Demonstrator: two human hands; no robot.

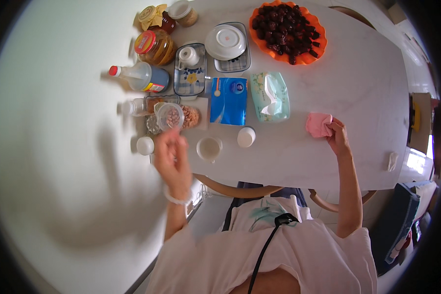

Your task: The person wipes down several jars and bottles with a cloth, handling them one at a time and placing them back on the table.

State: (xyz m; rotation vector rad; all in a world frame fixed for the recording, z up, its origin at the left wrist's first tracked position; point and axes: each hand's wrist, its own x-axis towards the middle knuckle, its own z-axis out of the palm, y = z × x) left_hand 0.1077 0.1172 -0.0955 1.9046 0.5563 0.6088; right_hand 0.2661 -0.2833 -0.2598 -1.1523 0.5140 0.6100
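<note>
My right hand (pixel 339 136) grips a folded pink cloth (pixel 318 125) by its right edge, at the right part of the table. My left hand (pixel 174 158), blurred, is over the left end of the table with its fingers bent. Its fingertips overlap the near rim of a clear plastic jar of peanuts (pixel 172 117); whether they touch or grip it cannot be made out. A white-capped bottle (pixel 145 146) is just left of that hand. To its right stand a white cup with a handle (pixel 209 149) and a smaller white cup (pixel 246 137).
Along the wall stand a red-capped sauce bottle (pixel 141 76) and a red-lidded glass jar (pixel 155 47). Further in are a patterned tray (pixel 190 86), stacked white plates (pixel 226 42), a blue tissue pack (pixel 228 104) and a green one (pixel 281 96). An orange scalloped dish (pixel 256 38) holds dark red dates.
</note>
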